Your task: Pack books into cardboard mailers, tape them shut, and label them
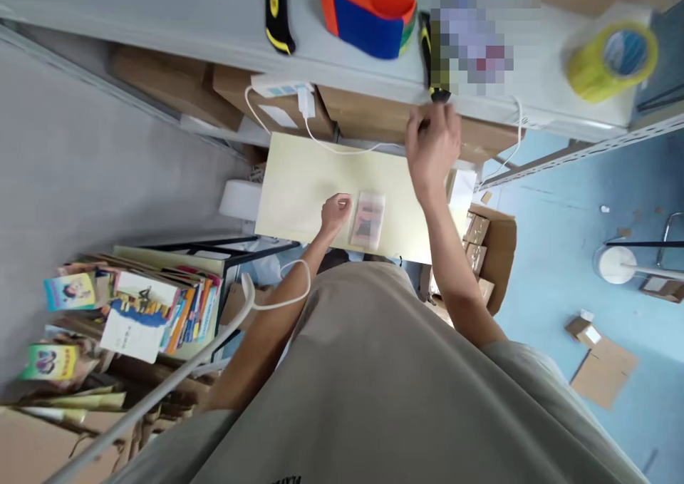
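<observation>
My left hand [335, 212] is over the pale yellow tabletop [299, 177], fingers curled in a loose ring with nothing visible in them. Just right of it lies a flat packet in clear wrap [368, 220], pinkish with a dark patch, apart from the fingers. My right hand [435, 145] is raised at the shelf's front edge with its fingers bent inward. Directly above its knuckles is the lower end of a black and yellow utility knife [426, 49] on the grey shelf [214, 21]. Whether they touch, or what the fingers enclose, is hidden.
On the shelf are another black and yellow cutter [278, 13], an orange and blue holder [368, 21] and a yellow tape roll [612, 60]. A white cable [342, 151] crosses the table's back edge. Books [187, 313] stand at left; an open carton [502, 256] is at right.
</observation>
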